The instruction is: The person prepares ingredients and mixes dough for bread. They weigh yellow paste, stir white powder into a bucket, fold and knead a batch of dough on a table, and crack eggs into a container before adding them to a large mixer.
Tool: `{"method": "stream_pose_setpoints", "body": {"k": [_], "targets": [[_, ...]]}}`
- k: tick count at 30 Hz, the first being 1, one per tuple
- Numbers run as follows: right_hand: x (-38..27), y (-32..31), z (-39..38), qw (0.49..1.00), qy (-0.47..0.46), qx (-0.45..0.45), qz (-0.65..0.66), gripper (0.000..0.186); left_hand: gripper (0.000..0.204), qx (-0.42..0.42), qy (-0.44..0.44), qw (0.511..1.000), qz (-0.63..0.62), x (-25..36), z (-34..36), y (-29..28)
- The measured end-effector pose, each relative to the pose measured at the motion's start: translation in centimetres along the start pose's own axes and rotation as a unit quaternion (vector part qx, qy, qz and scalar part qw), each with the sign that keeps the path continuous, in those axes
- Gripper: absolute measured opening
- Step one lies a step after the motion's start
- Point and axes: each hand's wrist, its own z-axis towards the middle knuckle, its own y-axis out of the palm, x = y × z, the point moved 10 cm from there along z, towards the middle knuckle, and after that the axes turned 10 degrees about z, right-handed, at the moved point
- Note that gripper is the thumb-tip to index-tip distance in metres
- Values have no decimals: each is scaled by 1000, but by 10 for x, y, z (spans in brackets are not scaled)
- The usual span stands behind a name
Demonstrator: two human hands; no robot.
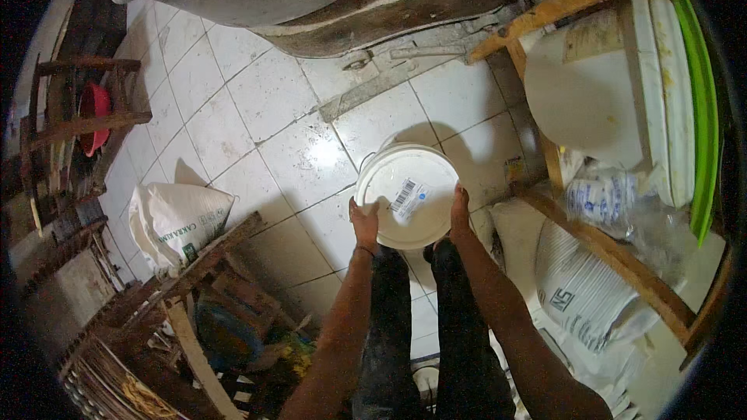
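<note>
Left hand [366, 222] and right hand [460, 214] level, apart, palms facing inward, gripping from opposite sides. Left thumb angled inward. Both forearms bare, reaching up from lower edge; left forearm [340, 315] nearly straight, right forearm [498, 288] slanting leftward.

Pale square tiles with dark joints make up the floor [288, 159], scuffed and sprinkled with dusty specks. A white sack [175, 222] with green print stands on it. To the right of the sack and farther off, a flat, grimy grey strip [381, 87] lies slantwise across the tiles. Farther off to the sack's left, a red bowl [96, 119] shows between the slats of a dark wooden stand [117, 119]; its underside is hidden.
</note>
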Motion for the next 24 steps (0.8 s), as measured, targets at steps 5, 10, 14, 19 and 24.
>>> {"method": "stream_pose_setpoints", "body": {"k": [5,10,14,19,24], "targets": [[-33,-13,-118,962,111,27,249,58,64,38,-79,954,-287,0,-114,-47],[-96,-84,-242,897,154,-111,400,43,54,-115,-54,906,-405,14,-212,-45],[-35,-185,-273,980,-54,-49,183,30,60,-250,42,932,-258,43,-276,-30],[-42,-268,-375,930,131,-12,342,42,64,-264,92,947,-159,43,-320,-55],[-59,-441,-491,889,-58,87,445,49,64,-170,-74,976,-114,-5,-324,-125]]}}
